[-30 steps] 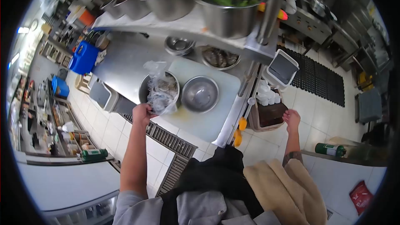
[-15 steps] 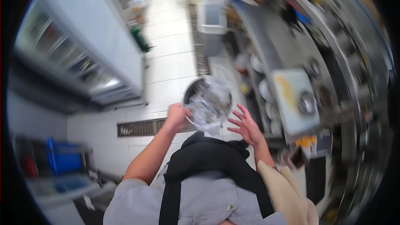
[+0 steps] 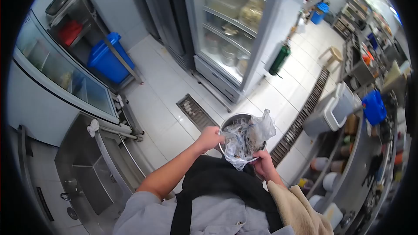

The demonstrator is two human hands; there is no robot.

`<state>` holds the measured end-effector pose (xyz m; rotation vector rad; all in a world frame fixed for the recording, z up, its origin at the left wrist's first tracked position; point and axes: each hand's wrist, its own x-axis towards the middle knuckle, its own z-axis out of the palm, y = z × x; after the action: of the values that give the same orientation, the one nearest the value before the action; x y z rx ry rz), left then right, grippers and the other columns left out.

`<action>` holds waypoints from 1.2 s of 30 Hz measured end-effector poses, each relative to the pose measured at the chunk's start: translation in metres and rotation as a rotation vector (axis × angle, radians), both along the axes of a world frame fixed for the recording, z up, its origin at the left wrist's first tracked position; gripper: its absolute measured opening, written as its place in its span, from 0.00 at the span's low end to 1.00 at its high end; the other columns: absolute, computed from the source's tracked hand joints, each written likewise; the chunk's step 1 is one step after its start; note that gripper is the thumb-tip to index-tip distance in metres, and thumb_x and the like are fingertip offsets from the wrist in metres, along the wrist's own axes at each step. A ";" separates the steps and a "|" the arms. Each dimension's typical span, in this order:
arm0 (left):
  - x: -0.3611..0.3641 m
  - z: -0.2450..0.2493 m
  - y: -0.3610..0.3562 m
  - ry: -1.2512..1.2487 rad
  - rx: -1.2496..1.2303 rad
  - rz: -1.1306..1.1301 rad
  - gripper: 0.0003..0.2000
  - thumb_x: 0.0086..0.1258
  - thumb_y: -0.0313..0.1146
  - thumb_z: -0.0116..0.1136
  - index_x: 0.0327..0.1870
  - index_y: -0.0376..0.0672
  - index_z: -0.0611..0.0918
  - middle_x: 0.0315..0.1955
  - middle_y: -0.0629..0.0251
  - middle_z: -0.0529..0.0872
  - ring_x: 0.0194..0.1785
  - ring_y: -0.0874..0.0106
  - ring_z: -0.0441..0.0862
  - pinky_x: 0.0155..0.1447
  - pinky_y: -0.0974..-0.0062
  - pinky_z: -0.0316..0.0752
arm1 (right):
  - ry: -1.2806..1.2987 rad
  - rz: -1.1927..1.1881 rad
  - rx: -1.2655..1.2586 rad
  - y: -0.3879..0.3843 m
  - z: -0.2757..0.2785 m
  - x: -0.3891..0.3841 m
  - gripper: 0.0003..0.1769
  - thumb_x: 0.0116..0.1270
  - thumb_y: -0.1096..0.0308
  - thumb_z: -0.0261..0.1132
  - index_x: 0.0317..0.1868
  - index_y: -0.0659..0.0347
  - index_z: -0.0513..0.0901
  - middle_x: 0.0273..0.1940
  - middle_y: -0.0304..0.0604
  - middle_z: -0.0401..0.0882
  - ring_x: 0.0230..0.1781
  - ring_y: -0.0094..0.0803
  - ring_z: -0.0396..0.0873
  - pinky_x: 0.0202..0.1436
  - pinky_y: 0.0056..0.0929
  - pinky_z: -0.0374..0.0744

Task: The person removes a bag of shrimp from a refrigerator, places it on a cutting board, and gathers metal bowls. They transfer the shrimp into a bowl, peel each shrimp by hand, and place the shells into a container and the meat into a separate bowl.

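A steel bowl (image 3: 231,122) with a crumpled clear plastic bag (image 3: 249,137) in it is held in front of my body, above the tiled floor. My left hand (image 3: 210,138) grips the bowl's left rim. My right hand (image 3: 262,166) holds the bowl from below on its right side, partly under the hanging plastic. The bowl's contents under the plastic are dark and hard to make out.
A glass-door fridge (image 3: 235,30) stands ahead, a green bottle (image 3: 278,60) beside it. A floor drain grate (image 3: 196,112) lies near the bowl. A blue bin (image 3: 107,58) sits at left, a steel sink unit (image 3: 93,165) at lower left, a counter with shelves (image 3: 348,148) at right.
I have turned away from the counter toward the fridge. The bowl came off the counter in my left hand, and my right hand, open half a second ago, now holds it too.
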<state>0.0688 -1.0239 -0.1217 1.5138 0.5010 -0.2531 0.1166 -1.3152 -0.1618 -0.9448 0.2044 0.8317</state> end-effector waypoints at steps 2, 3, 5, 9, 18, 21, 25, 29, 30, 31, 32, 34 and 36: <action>0.034 -0.004 0.055 0.010 0.073 -0.073 0.09 0.63 0.31 0.68 0.31 0.33 0.83 0.25 0.63 0.84 0.30 0.74 0.84 0.36 0.69 0.84 | 0.012 0.025 0.025 0.046 -0.016 0.042 0.40 0.53 0.77 0.61 0.72 0.64 0.69 0.60 0.50 0.81 0.56 0.46 0.84 0.57 0.47 0.85; 0.052 -0.003 0.086 0.024 0.137 -0.168 0.11 0.65 0.34 0.69 0.32 0.34 0.84 0.26 0.64 0.84 0.32 0.75 0.84 0.38 0.70 0.83 | 0.027 0.028 0.042 0.070 -0.023 0.065 0.41 0.52 0.77 0.61 0.72 0.65 0.69 0.61 0.50 0.81 0.58 0.46 0.82 0.63 0.48 0.82; 0.092 0.001 0.161 -0.020 0.221 -0.271 0.12 0.71 0.39 0.67 0.42 0.37 0.87 0.31 0.67 0.86 0.33 0.75 0.81 0.41 0.73 0.78 | 0.058 0.053 0.043 0.122 -0.024 0.117 0.44 0.50 0.79 0.59 0.75 0.64 0.67 0.64 0.50 0.79 0.63 0.47 0.78 0.71 0.47 0.77; 0.160 0.051 0.310 -0.025 0.361 0.170 0.14 0.74 0.34 0.62 0.54 0.37 0.84 0.37 0.66 0.89 0.40 0.75 0.84 0.43 0.73 0.79 | -0.072 0.129 0.037 0.229 -0.024 0.194 0.49 0.50 0.82 0.56 0.79 0.58 0.62 0.68 0.49 0.74 0.63 0.46 0.78 0.68 0.47 0.78; 0.384 0.260 0.603 -0.600 0.565 0.647 0.27 0.70 0.34 0.65 0.67 0.32 0.74 0.49 0.57 0.84 0.45 0.72 0.82 0.48 0.71 0.79 | 0.088 0.284 -0.051 0.412 -0.017 0.313 0.40 0.58 0.74 0.60 0.74 0.57 0.66 0.66 0.52 0.77 0.61 0.52 0.82 0.60 0.61 0.85; 0.453 0.312 0.651 -0.692 0.651 0.652 0.26 0.67 0.35 0.68 0.64 0.31 0.78 0.51 0.57 0.83 0.48 0.73 0.80 0.50 0.72 0.77 | 0.143 0.213 0.016 0.458 -0.047 0.330 0.45 0.58 0.75 0.60 0.78 0.51 0.60 0.69 0.53 0.71 0.64 0.53 0.78 0.60 0.65 0.84; 0.491 0.325 0.732 -0.789 0.335 0.468 0.26 0.68 0.35 0.69 0.64 0.33 0.80 0.56 0.57 0.83 0.59 0.70 0.77 0.61 0.69 0.72 | 0.110 -0.017 -0.005 0.531 -0.060 0.308 0.45 0.58 0.72 0.61 0.78 0.53 0.57 0.70 0.55 0.70 0.65 0.55 0.78 0.59 0.64 0.85; 0.474 0.291 0.817 -1.182 0.362 0.243 0.14 0.81 0.32 0.53 0.60 0.37 0.86 0.57 0.65 0.86 0.63 0.72 0.79 0.66 0.70 0.74 | 0.088 -0.265 -0.096 0.635 -0.019 0.282 0.43 0.59 0.71 0.61 0.77 0.54 0.58 0.68 0.56 0.71 0.63 0.55 0.79 0.61 0.67 0.82; 0.449 0.292 0.830 -1.136 0.086 0.333 0.16 0.84 0.35 0.51 0.64 0.42 0.84 0.61 0.63 0.85 0.64 0.69 0.81 0.67 0.65 0.74 | 0.128 -0.290 -0.070 0.657 -0.026 0.278 0.38 0.59 0.70 0.60 0.72 0.59 0.65 0.65 0.56 0.75 0.62 0.56 0.80 0.60 0.65 0.83; 0.422 0.276 0.869 -1.176 0.015 0.403 0.18 0.86 0.38 0.47 0.68 0.42 0.81 0.65 0.60 0.83 0.66 0.66 0.81 0.69 0.61 0.75 | 0.164 -0.307 -0.040 0.683 -0.031 0.275 0.33 0.60 0.69 0.60 0.68 0.63 0.71 0.63 0.56 0.78 0.61 0.57 0.81 0.59 0.64 0.84; 0.383 0.274 0.893 -1.210 -0.200 0.368 0.20 0.87 0.40 0.46 0.65 0.35 0.82 0.63 0.57 0.85 0.64 0.65 0.82 0.71 0.63 0.75 | 0.184 -0.310 -0.019 0.707 -0.034 0.273 0.33 0.59 0.67 0.61 0.67 0.64 0.73 0.63 0.56 0.78 0.61 0.57 0.80 0.63 0.64 0.82; 0.324 0.257 0.971 -1.299 -0.283 0.338 0.24 0.87 0.45 0.41 0.67 0.36 0.80 0.63 0.55 0.84 0.64 0.63 0.82 0.73 0.61 0.74 | 0.215 -0.302 0.008 0.757 -0.051 0.277 0.33 0.58 0.66 0.61 0.67 0.64 0.74 0.63 0.56 0.78 0.61 0.57 0.80 0.65 0.63 0.80; 0.275 0.220 1.095 -1.347 -0.237 0.063 0.25 0.87 0.46 0.40 0.69 0.35 0.77 0.66 0.55 0.82 0.67 0.62 0.80 0.75 0.58 0.71 | 0.247 -0.241 0.049 0.803 -0.065 0.289 0.34 0.57 0.64 0.62 0.66 0.65 0.75 0.63 0.57 0.78 0.64 0.57 0.78 0.67 0.64 0.78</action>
<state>0.3435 0.0709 0.0982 1.1198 -0.5436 0.7188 0.4054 -0.5120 -0.2269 -0.7525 0.4998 0.7247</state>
